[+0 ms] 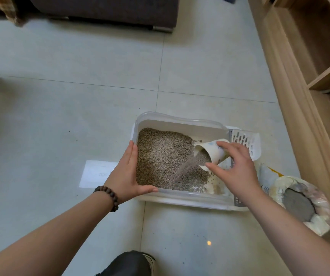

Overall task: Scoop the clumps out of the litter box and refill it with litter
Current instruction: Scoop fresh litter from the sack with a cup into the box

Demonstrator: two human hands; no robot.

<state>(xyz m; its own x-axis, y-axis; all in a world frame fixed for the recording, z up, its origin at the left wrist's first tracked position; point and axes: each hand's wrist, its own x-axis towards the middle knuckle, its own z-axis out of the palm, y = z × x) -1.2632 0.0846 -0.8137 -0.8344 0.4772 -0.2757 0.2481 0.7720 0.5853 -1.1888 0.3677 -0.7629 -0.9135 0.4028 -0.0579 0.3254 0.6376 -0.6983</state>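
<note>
Floor (80, 56): pale grey-green tiles with thin grout lines and a few dark specks.
Sofa (104, 10): dark, at the top edge, on short metal feet.
Shelf unit (309, 66): light wood, along the right side, open compartments.
Paper sheet (96, 173): white, flat on the floor.
Bracelet (110, 198): dark wooden beads.
Shoe (130, 263): black, at the bottom edge.

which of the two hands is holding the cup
The right hand grips the tilted cup, pouring litter; the left hand only rests on the litter box corner.
</note>
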